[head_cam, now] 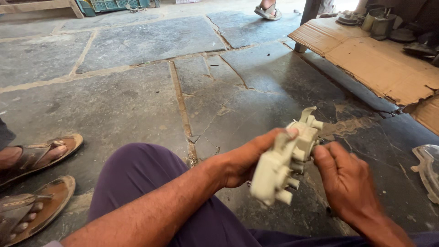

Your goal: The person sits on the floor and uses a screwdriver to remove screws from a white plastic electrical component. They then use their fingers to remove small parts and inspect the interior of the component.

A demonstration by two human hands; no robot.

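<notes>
**Head view: two hands around a pale plastic part**

Head view shows both hands in the lower right of the frame, close together, above a stone floor (137, 105). The left hand (249, 160) comes in from the lower left, the forearm lying across a knee in purple trousers (141, 174). Its fingers are wrapped around a cream plastic part (283, 160), and the thumb presses on the upper edge of it. The part is tilted, with its long side running from lower left to upper right, and several short round stubs stick out on its right side. The right hand (347, 183) comes from the lower right corner, back of the hand toward the camera. Its fingertips touch the stubs at the middle of the part; I cannot tell if they pinch one or only rest on it.

In the upper right of the frame lies a flat sheet of brown cardboard (379, 68), torn at its lower edge, with dark metal pieces (379, 23) standing on its far end. At the right edge, a clear plastic cover (427, 169) lies on the floor. In the lower left are two feet in brown sandals (36, 183), which belong to another person.
</notes>
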